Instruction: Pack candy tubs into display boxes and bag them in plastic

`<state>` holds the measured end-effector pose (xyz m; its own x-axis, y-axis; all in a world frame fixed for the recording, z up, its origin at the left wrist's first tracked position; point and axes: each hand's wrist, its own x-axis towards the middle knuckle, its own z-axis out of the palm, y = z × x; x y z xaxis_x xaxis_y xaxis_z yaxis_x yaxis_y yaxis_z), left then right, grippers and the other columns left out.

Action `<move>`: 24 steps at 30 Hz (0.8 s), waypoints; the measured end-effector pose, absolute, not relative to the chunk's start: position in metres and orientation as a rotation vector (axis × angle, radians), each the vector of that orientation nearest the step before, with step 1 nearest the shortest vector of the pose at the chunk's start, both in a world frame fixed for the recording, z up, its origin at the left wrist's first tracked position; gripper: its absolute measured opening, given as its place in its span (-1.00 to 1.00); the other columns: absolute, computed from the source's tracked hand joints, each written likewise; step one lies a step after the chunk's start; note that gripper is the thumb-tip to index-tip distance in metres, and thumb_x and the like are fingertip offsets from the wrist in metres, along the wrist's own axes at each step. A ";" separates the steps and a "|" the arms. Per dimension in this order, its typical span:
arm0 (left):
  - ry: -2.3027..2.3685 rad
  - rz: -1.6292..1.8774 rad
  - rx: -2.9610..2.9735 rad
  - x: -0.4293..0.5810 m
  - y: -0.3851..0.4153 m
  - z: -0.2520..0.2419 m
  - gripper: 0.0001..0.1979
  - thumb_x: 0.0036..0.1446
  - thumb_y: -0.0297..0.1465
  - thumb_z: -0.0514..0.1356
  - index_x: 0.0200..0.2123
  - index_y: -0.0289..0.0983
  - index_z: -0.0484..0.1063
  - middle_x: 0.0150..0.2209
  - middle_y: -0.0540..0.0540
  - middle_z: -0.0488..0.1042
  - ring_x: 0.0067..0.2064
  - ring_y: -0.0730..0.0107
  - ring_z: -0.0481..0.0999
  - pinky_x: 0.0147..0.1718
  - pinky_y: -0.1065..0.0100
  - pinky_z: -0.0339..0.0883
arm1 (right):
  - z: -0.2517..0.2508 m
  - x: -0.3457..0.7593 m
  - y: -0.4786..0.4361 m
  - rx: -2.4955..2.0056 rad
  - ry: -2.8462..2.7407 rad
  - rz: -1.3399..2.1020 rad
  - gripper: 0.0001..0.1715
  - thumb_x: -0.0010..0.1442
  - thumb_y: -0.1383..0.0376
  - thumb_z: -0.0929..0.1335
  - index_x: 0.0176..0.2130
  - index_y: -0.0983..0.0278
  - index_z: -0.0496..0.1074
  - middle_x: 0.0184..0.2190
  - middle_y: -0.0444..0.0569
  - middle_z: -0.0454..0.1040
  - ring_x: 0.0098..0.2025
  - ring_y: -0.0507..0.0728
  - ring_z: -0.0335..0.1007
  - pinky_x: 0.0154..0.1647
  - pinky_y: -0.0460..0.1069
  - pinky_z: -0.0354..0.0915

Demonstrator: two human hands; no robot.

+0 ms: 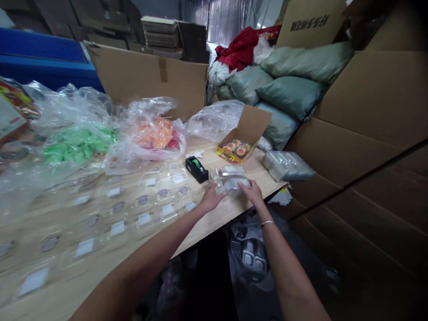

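Note:
Between my two hands is a clear plastic clamshell box (231,180) with a white piece inside, held at the table's front edge. My left hand (212,199) grips its left side, thumb pointing inward. My right hand (252,192) closes on its right side. Just behind the box stands a black tape dispenser (197,169) with a green roll. To the left, rows of clear plastic trays (143,218) lie open on the table, with white cards or grey round pieces in them; the nearest ones are blurred.
An open display carton (234,149) of small packaged items stands at the back right. Stacked clear containers (288,166) sit at the right corner. Bags of orange pieces (155,133) and green pieces (78,145) lie at the back left. Tall cardboard boxes (368,111) border the right side.

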<state>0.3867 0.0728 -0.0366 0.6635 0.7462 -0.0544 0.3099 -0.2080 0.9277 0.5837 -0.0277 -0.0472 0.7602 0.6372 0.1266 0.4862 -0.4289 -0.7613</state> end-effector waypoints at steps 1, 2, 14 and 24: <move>0.838 0.498 1.790 0.384 0.074 -0.038 -0.46 0.10 -0.28 0.28 0.13 -0.34 0.33 0.12 -0.32 0.42 0.15 -0.02 0.40 0.14 0.09 0.24 | -0.048 0.590 -0.026 -2.079 -0.832 0.253 -0.30 0.03 -0.11 0.37 -0.07 0.38 0.47 -0.15 0.18 0.53 -0.12 0.27 0.45 -0.07 0.06 0.33; 0.837 0.490 1.786 0.382 0.074 -0.038 -0.48 0.10 -0.29 0.28 0.12 -0.33 0.33 0.09 -0.30 0.44 0.09 0.01 0.45 0.10 0.11 0.29 | -0.049 0.596 -0.024 -2.058 -0.830 0.274 -0.33 0.03 -0.12 0.36 -0.13 0.38 0.49 -0.21 0.15 0.55 -0.18 0.25 0.46 -0.12 0.05 0.34; 1.109 0.461 1.669 0.366 0.058 -0.026 -0.61 0.01 -0.57 0.11 -0.03 -0.36 0.36 -0.06 -0.27 0.44 -0.04 0.06 0.44 -0.01 0.13 0.29 | -0.037 0.541 -0.051 -1.926 -0.926 -0.163 -0.40 0.18 -0.09 0.23 -0.19 0.34 0.49 -0.23 0.17 0.50 -0.25 0.20 0.42 -0.17 0.06 0.33; 1.246 0.507 1.370 0.313 0.008 -0.004 -0.61 0.03 -0.41 0.22 -0.03 -0.31 0.32 -0.12 -0.21 0.46 -0.11 0.15 0.46 -0.12 0.21 0.33 | -0.087 0.463 -0.045 -1.860 -0.892 0.530 -0.10 -0.09 -0.14 0.37 0.04 0.42 0.43 -0.20 0.17 0.52 -0.33 0.24 0.44 -0.32 0.09 0.36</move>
